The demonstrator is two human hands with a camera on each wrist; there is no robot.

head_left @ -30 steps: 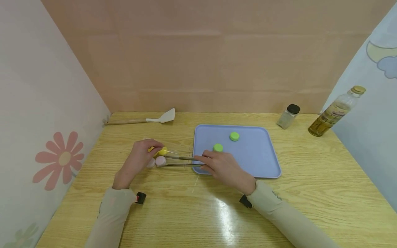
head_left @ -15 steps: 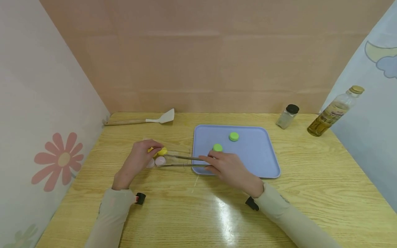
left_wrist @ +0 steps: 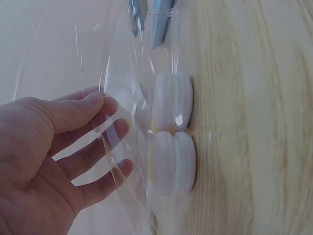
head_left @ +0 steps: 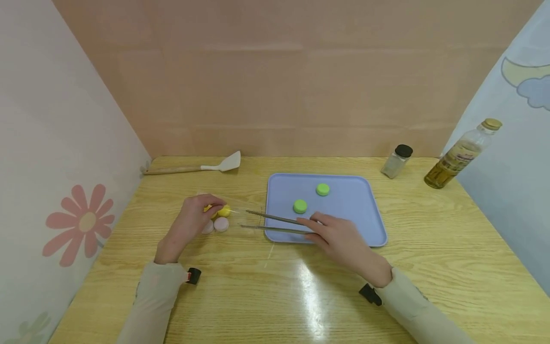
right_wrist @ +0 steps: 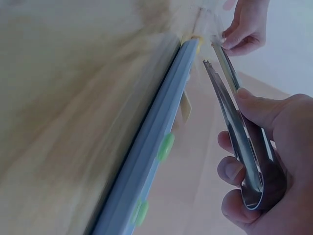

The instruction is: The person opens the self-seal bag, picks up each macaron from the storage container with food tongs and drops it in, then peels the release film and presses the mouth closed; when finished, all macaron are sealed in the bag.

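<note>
My left hand [head_left: 194,217] pinches the edge of a clear plastic bag [left_wrist: 128,147] between thumb and fingers. Two pale pink macarons [left_wrist: 173,164] lie side by side in the bag. Behind them is a yellow macaron [head_left: 224,210], with more yellow partly covered by my fingers. In my right hand [head_left: 341,239] are metal tongs [right_wrist: 239,147], their arms spread and nothing between the tips. The tips point left, at the bag's mouth. Below the tongs lies a blue tray [head_left: 352,217], bearing a green macaron [head_left: 300,206] and a second green macaron [head_left: 322,189].
A white spatula [head_left: 182,168] with a wooden handle lies at the back left of the wooden table [head_left: 240,296]. At the back right stand a black-lidded shaker jar [head_left: 396,162] and an oil bottle [head_left: 456,157]. Walls border the back and both sides.
My right hand has drawn the tongs to the right, away from the macarons, and their tips now stand near the bag's mouth. My left hand stays in place on the bag.
</note>
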